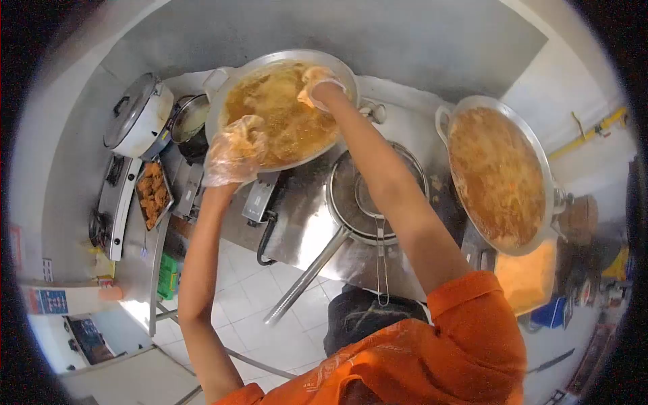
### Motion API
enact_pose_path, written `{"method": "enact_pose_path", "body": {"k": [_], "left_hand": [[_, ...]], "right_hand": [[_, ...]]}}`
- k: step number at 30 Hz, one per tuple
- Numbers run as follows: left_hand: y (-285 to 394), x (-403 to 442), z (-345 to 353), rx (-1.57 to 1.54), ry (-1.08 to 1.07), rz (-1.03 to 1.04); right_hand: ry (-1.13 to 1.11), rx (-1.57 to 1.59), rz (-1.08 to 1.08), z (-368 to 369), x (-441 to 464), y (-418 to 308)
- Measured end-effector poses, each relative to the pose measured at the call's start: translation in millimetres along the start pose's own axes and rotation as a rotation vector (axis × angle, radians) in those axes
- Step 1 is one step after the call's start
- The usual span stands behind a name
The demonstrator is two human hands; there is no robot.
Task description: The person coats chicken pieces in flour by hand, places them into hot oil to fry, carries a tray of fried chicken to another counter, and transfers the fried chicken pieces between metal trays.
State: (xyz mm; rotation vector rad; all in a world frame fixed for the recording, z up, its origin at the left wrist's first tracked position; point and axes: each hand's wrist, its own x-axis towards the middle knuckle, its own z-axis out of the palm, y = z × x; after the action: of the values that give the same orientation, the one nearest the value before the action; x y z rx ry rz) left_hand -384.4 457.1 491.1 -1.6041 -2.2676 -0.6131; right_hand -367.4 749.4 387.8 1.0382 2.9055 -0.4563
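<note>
An orange-shirted person (472,324) is leaning over a large pan (304,57) of bubbling golden oil (290,145). The left hand (236,152), wearing a clear plastic glove (221,174), is hovering at the pan's near-left edge; the right hand (320,88), also gloved, is hanging over the pan's far-right part. Both are showing a pale coating; whether either is gripping something or opening, I cannot tell. A long-handled strainer (344,202) is resting nearer than the pan and rightward, browned pieces (154,192) are lying in a tray to its left, and a second pan (499,175) is bubbling well to its right. Working well here probably means keeping fingertips above the oil and lowering anything gently, without splashing.
</note>
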Motion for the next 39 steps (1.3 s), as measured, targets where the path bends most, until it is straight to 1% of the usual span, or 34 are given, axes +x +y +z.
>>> {"method": "enact_pose_path", "body": {"k": [2, 3, 4, 5, 6, 7, 8, 9, 10, 11, 12, 13, 14, 15, 16, 17, 19, 20, 22, 23, 25, 26, 29, 30, 33, 34, 35, 37, 39], "left_hand": [[17.0, -1.7, -10.3, -0.103, -0.018, -0.023], [30.2, -0.2, -16.0, -0.154, -0.029, -0.035], [52.4, 10.4, -17.0, -0.193, -0.021, -0.038], [72.5, 15.1, -11.8, -0.214, -0.027, -0.039], [95.8, 14.5, -9.9, -0.245, -0.112, -0.152], [117.6, 7.7, 7.6, -0.221, -0.056, -0.036], [137.3, 0.2, 27.6, -0.333, -0.025, 0.076], [167.7, -2.2, 42.3, -0.454, -0.113, -0.023], [195.9, 1.1, 52.4, -0.489, -0.152, 0.034], [231.6, 6.7, 61.2, -0.539, -0.242, -0.043], [271.6, 8.3, 71.5, -0.577, -0.274, 0.014], [303.6, 4.6, 73.8, -0.587, -0.263, 0.045], [334.6, -1.9, 81.9, -0.722, -0.295, 0.105], [366.6, -10.9, 95.3, -0.856, -0.33, 0.165], [399.5, -18.4, 104.2, -0.981, -0.36, 0.219], [440.6, -26.7, 105.7, -0.954, -0.422, 0.19], [516.7, -41.3, 111.0, -1.011, -0.626, 0.174], [558.2, -47.7, 111.5, -1.014, -0.651, 0.267], [636.2, -65.3, 108.1, -1.003, -0.686, 0.434], [668.8, -78.6, 113.8, -0.999, -0.702, 0.444], [735.7, -96.7, 135.3, -0.99, -0.735, 0.465], [787.8, -100.0, 119.6, -0.934, -0.779, 0.422], [894.7, -131.8, 127.0, -1.106, -0.878, 0.245], [920.1, -141.8, 133.7, -1.244, -0.902, 0.212], [966.9, -175.2, 137.6, -1.077, -0.814, 0.299], [971.6, -191.8, 137.1, -1.127, -0.811, 0.199], [967.1, -208.5, 137.2, -1.186, -0.838, 0.057], [976.4, -234.7, 122.4, -1.075, -0.662, 0.151], [955.8, -274.7, 113.6, -1.053, -0.683, -0.077]], "right_hand": [[0.096, 0.214, -0.079, -10.7, -8.5, 13.5], [0.203, 0.263, -0.155, -13.2, -23.1, 19.1], [0.322, 0.299, -0.189, -28.0, -59.7, 34.2], [0.397, 0.289, -0.291, -55.3, -107.3, 45.5], [0.471, 0.273, -0.393, -74.5, -160.8, 55.5], [0.53, 0.328, -0.386, -66.9, -214.3, 84.0], [0.594, 0.377, -0.381, -57.8, -269.5, 112.3], [0.414, 0.469, -0.263, -76.0, -338.5, 145.0], [0.458, 0.441, -0.201, -61.9, -390.4, 198.9], [0.5, 0.415, -0.137, -47.7, -442.7, 253.0], [0.49, 0.15, 0.009, -47.1, -502.0, 300.7], [0.427, 0.291, 0.236, -63.0, -560.8, 332.6], [0.536, 0.189, 0.281, -51.0, -620.6, 380.5], [0.496, 0.238, 0.495, -49.9, -681.6, 420.6], [0.43, 0.21, 0.608, -46.8, -722.8, 462.0], [0.362, 0.185, 0.72, -45.8, -761.9, 508.3], [0.227, 0.14, 0.952, -37.7, -839.8, 612.1], [0.151, 0.115, 1.067, -31.2, -879.5, 666.4], [0.204, 0.153, 0.924, 67.7, -907.1, 812.7], [0.172, 0.151, 0.916, 81.1, -904.3, 841.2], [0.117, 0.101, 0.909, 87.5, -894.5, 859.4], [0.098, 0.079, 0.897, 84.9, -888.9, 867.0], [0.109, 0.048, 0.849, 71.2, -893.4, 892.4], [0.124, 0.042, 0.836, 64.4, -896.8, 901.3], [0.156, 0.007, 0.768, 52.4, -908.5, 917.3], [0.166, -0.009, 0.736, 45.6, -911.3, 915.9], [0.174, -0.025, 0.707, 36.7, -916.0, 913.6], [0.189, -0.057, 0.662, 16.4, -931.4, 912.3], [0.191, -0.074, 0.634, -3.7, -945.5, 910.4]]}}
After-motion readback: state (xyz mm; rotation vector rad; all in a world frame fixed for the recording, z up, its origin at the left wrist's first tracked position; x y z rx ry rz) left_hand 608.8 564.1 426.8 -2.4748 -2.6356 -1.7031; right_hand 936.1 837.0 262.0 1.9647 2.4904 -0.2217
